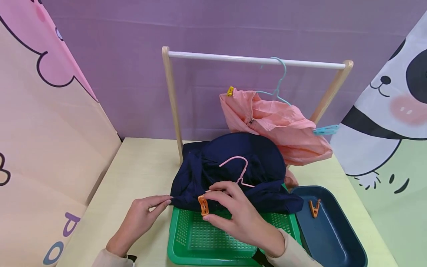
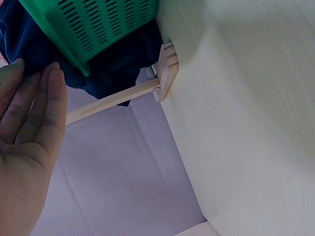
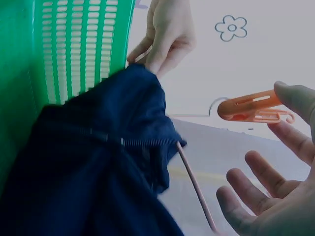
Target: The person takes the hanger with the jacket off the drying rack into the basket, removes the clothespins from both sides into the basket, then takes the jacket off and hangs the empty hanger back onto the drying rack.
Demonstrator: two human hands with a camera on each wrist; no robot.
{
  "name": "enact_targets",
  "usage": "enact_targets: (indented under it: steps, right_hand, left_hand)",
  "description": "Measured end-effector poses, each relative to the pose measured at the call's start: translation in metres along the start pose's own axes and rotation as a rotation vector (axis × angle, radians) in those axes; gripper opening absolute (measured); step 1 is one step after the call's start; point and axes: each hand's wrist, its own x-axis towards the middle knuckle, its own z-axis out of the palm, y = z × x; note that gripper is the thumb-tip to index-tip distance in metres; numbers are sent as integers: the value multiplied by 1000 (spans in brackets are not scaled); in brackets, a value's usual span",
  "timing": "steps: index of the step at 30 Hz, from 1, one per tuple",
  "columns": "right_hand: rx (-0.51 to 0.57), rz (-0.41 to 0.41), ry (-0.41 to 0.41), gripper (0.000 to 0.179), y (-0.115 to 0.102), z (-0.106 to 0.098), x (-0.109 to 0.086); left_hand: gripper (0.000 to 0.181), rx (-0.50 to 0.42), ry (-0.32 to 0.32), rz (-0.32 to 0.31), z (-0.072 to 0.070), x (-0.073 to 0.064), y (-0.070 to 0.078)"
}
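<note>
A dark navy zippered garment [image 1: 197,167] lies over the back of a green basket [image 1: 171,237], with a pink hanger [image 1: 245,168] sticking up out of it. My left hand [image 1: 143,217] pinches the garment's left corner between thumb and fingers; the left wrist view shows this hand [image 2: 29,118] at the cloth. Between thumb and index finger, my right hand [image 1: 237,211] holds an orange clothespin [image 1: 203,205] just right of that corner. In the right wrist view the clothespin [image 3: 251,107] is apart from the cloth, and the other fingers are spread.
Behind the basket stands a wooden rack with a white rail [image 1: 227,57]. On it a blue hanger [image 1: 278,83] carries a pink garment [image 1: 267,115] with a yellow clip [image 1: 230,91] and a blue clothespin [image 1: 327,129]. A dark tray [image 1: 330,237] at right holds another orange clothespin [image 1: 314,208].
</note>
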Motion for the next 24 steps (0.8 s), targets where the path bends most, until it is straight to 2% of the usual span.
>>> enact_targets:
  steps: [4, 9, 20, 24]
  right_hand:
    - [7, 4, 37, 44, 4, -14, -12]
    - [19, 76, 85, 46, 11, -37, -31]
    - [-134, 243, 250, 56, 33, -92, -90]
    - [-207, 352, 335, 54, 40, -106, -112]
  left_hand:
    - [24, 0, -4, -11, 1, 0, 1]
    - [25, -6, 4, -11, 1, 0, 1]
    - [26, -19, 8, -10, 1, 1, 1]
    - [27, -18, 13, -10, 1, 0, 1]
